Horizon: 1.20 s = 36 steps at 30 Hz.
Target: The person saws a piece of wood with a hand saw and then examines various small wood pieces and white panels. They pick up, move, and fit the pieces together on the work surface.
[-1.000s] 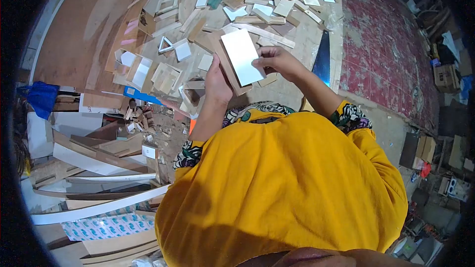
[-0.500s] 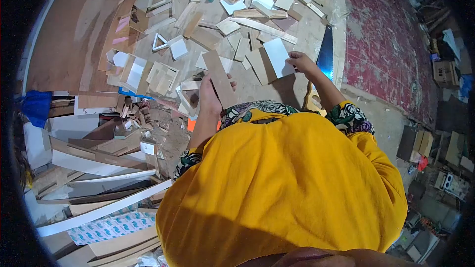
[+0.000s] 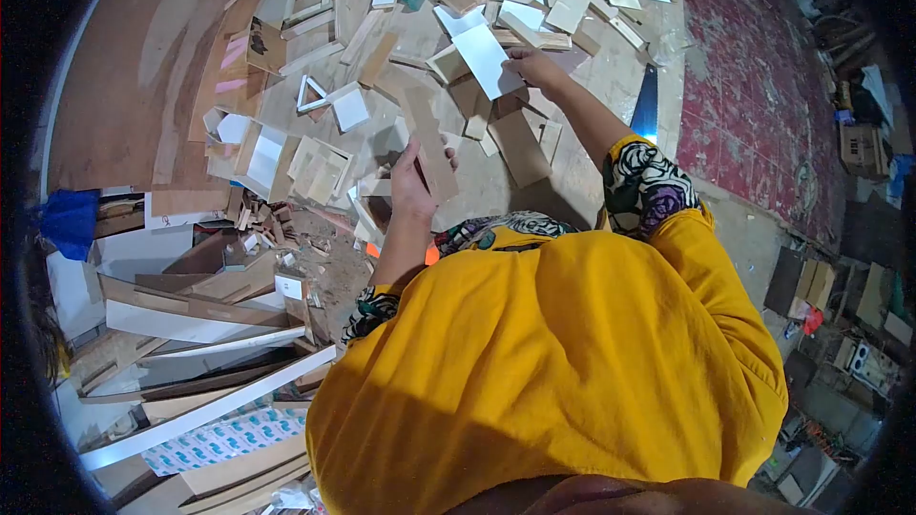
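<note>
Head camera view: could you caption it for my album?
Left hand holds a brown board; right hand grips a white panel over scattered offcuts.

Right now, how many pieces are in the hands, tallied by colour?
White-faced panel, held by the right hand: 1
Brown wood strip, held by the left hand: 1
Total: 2

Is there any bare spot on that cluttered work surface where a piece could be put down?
Yes: the bare floor patch between the brown board and the handsaw, and the bare sheet left of the pile. It is crowded around the white panel in the right hand and the strip in the left hand.
</note>
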Motion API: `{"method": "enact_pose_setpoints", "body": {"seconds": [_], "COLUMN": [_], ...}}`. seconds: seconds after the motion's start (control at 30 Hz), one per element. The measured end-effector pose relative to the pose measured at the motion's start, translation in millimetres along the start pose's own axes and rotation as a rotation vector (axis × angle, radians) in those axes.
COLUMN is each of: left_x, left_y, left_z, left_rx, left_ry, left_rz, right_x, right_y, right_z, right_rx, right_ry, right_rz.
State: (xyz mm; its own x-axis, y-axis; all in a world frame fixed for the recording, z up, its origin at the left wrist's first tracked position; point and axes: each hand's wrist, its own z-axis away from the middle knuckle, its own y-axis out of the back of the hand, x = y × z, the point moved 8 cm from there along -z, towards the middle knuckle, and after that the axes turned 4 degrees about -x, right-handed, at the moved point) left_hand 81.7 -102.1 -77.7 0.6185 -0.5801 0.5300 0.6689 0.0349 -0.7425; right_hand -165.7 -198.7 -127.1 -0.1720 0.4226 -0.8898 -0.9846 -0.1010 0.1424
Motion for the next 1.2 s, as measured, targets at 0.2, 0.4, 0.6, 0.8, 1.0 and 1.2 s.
{"method": "enact_pose_setpoints", "body": {"seconds": [0.2,0.4,0.6,0.8,1.0,1.2], "left_x": [20,41,44,49,50,46], "left_y": [46,49,35,14,13,16], "left_z": [-16,-25,-42,-52,-54,-47], "left_rx": [0.063,0.175,0.085,-0.011,-0.009,-0.005], "left_ry": [-0.066,-0.201,-0.137,-0.158,-0.166,-0.146], "left_rz": [-0.008,-0.126,-0.146,-0.138,-0.14,-0.247], "right_x": [-10,-27,-32,-22,-33,-14], "right_y": [9,18,38,46,50,75], "right_z": [-18,-42,-47,-60,-39,-2], "right_rx": [0.028,0.039,0.158,0.157,0.293,0.352], "right_ry": [-0.002,0.15,0.081,0.076,0.213,0.28], "right_rz": [0.019,-0.019,0.002,0.011,-0.051,-0.02]}}
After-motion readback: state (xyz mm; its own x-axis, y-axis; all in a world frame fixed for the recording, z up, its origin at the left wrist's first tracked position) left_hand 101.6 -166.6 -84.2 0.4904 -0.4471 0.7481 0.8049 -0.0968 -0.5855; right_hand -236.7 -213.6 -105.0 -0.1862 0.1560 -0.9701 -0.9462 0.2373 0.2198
